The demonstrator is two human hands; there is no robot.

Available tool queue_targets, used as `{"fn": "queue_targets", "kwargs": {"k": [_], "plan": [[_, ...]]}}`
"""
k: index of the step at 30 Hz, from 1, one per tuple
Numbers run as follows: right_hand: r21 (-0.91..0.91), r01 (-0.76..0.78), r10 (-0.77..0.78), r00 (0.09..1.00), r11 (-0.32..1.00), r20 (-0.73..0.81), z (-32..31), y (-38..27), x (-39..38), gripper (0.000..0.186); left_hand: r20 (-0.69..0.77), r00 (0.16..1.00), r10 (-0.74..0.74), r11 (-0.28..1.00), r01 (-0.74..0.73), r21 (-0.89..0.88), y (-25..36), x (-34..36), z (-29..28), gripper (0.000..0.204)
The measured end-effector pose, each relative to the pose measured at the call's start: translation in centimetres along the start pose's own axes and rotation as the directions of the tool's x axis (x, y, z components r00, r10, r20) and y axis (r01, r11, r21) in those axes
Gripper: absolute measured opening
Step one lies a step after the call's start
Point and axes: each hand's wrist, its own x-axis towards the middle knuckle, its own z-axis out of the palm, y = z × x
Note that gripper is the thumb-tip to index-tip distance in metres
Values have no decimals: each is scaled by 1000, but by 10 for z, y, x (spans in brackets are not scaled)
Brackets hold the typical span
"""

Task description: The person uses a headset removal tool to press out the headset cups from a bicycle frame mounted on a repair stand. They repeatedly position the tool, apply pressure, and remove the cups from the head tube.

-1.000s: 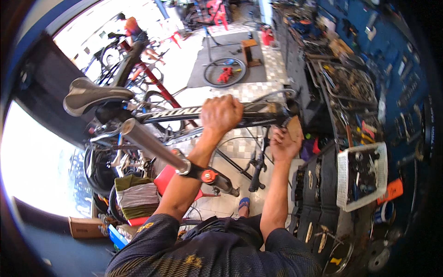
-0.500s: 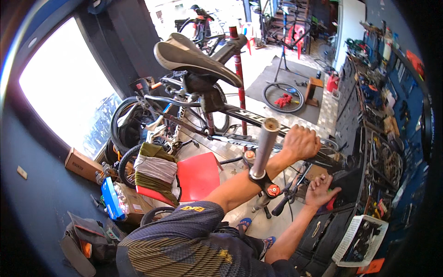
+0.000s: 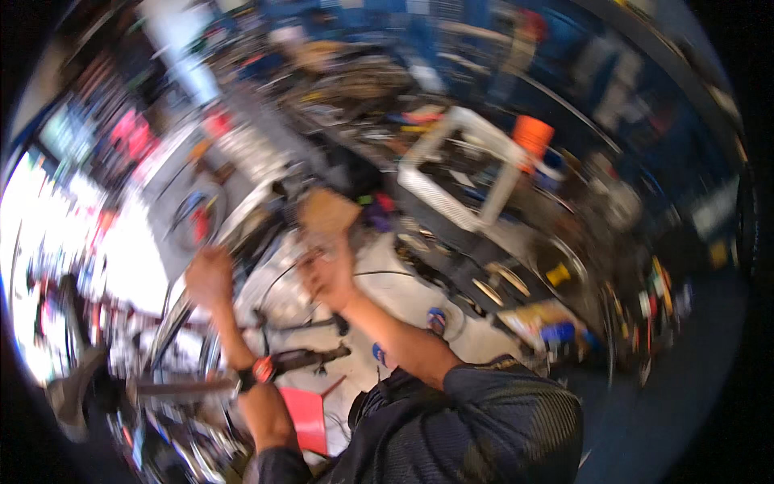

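My left hand (image 3: 211, 278), smeared by motion, looks curled, over the tubes of a bicycle frame (image 3: 171, 324); anything inside it is hidden. By my left forearm, a suspension fork (image 3: 305, 360) shows a red-orange cap (image 3: 264, 369) on its crown and a bare grey steerer tube (image 3: 181, 389). My right hand (image 3: 324, 276) is raised, its fingers bent and apart, with nothing seen in them. Just beyond it is a brown piece of cardboard (image 3: 329, 214).
At the right runs a workbench with a white basket (image 3: 427, 187) of tools, an orange container (image 3: 532, 139) and several hand tools. A bicycle saddle (image 3: 72, 391) is at the lower left, a red chair (image 3: 305, 419) below. A wheel (image 3: 197, 216) lies on a grey mat.
The view has swung to the right and blurred, bringing more of the workbench in. My left hand stays curled and my right hand stays raised with fingers apart.
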Motion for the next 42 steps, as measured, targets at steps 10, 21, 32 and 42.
{"fn": "queue_targets", "kwargs": {"k": [10,21,32,42], "plan": [[-779,-35,-243,940,627,-239,-5,-83,-210,61,-67,981,182,964,-165,211,-9,12,16,47],[-990,-113,-995,43,-89,85,86,-185,-524,31,-378,556,740,547,-172,819,-23,13,33,21],[-770,-603,-490,-617,-210,616,241,-435,-754,35,-327,575,750,533,-233,814,-30,22,36,25],[-772,-632,-630,-574,-66,524,240,-538,-783,35,-170,535,828,373,-297,879,-16,17,15,26]]}}
